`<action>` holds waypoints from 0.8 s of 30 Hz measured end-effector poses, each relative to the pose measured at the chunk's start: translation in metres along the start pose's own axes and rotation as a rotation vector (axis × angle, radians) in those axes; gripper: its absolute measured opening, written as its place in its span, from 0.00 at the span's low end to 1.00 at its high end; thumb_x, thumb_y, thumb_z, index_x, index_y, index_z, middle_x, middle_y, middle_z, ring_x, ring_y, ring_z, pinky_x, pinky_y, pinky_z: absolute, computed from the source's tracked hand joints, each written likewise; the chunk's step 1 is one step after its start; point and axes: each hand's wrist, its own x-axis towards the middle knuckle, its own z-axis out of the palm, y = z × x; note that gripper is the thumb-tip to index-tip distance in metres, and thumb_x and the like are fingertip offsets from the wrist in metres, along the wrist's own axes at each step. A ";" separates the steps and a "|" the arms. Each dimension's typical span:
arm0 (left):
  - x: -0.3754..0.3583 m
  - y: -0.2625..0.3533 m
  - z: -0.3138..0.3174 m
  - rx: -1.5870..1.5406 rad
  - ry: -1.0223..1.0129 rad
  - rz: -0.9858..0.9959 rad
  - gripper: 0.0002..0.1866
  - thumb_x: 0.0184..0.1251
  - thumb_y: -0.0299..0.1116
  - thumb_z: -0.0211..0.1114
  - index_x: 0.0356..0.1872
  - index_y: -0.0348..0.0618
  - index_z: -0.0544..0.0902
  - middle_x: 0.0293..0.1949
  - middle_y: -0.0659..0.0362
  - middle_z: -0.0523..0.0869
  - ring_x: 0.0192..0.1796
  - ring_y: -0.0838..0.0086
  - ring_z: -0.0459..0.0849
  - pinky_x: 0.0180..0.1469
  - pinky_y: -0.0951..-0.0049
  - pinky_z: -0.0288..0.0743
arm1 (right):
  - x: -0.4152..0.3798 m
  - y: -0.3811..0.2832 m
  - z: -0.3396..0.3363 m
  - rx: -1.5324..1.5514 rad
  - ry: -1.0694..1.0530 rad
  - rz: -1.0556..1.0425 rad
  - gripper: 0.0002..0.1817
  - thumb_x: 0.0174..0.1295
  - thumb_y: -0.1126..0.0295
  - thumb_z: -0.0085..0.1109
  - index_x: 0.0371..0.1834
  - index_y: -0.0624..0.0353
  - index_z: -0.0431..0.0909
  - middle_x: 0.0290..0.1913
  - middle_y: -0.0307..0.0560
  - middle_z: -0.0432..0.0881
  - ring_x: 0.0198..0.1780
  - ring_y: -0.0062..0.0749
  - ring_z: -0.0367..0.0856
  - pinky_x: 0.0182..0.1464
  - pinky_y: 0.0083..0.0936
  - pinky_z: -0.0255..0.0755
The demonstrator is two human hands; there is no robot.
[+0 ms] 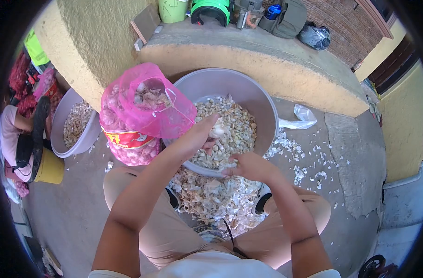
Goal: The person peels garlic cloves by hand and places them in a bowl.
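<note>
In the head view, my left hand [208, 135] is closed around a whitish garlic bulb [220, 130] above the large grey basin [262, 99]. Loose garlic cloves [237, 118] and bits of skin fill the basin's bottom. My right hand [246, 167] is at the basin's near rim, its fingers curled in; what they hold, if anything, is hidden. Left of the basin stands a pink mesh sack [128, 104] of garlic bulbs, its top open and partly over the rim. Garlic skins [211, 194] lie heaped on the ground between my feet.
A concrete ledge [248, 60] runs behind the basin, with a green helmet [210, 10], a bucket [173, 10] and a bag [285, 21] on it. At left, another person [17, 134] sits beside a second basin [88, 139] of cloves. A plastic bag [304, 116] lies right.
</note>
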 end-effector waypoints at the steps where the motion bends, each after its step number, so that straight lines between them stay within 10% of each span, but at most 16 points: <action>1: -0.001 0.002 0.005 -0.008 0.065 -0.020 0.22 0.67 0.52 0.41 0.35 0.42 0.70 0.23 0.63 0.70 0.21 0.81 0.67 0.18 0.77 0.65 | 0.001 -0.004 -0.004 0.075 0.061 0.061 0.22 0.53 0.55 0.58 0.42 0.61 0.75 0.29 0.56 0.79 0.32 0.45 0.79 0.37 0.31 0.70; 6: 0.003 -0.005 0.014 0.086 -0.037 0.038 0.23 0.67 0.54 0.38 0.32 0.43 0.68 0.18 0.64 0.67 0.16 0.81 0.63 0.16 0.77 0.65 | 0.008 -0.014 -0.024 0.657 0.415 0.122 0.31 0.49 0.47 0.59 0.47 0.62 0.71 0.23 0.50 0.77 0.29 0.40 0.77 0.36 0.31 0.69; 13: 0.003 -0.011 0.030 -0.040 -0.109 0.015 0.21 0.67 0.54 0.37 0.30 0.46 0.64 0.15 0.68 0.59 0.14 0.82 0.60 0.16 0.75 0.64 | 0.021 -0.015 -0.021 0.550 0.525 0.084 0.26 0.52 0.52 0.59 0.47 0.59 0.70 0.28 0.51 0.77 0.31 0.37 0.76 0.34 0.29 0.68; 24: -0.001 -0.014 0.028 0.020 -0.105 0.062 0.25 0.67 0.56 0.36 0.54 0.49 0.63 0.16 0.68 0.61 0.15 0.83 0.59 0.15 0.81 0.57 | 0.022 -0.011 -0.019 0.689 0.450 -0.066 0.20 0.52 0.62 0.61 0.46 0.59 0.69 0.34 0.47 0.77 0.34 0.28 0.74 0.39 0.23 0.68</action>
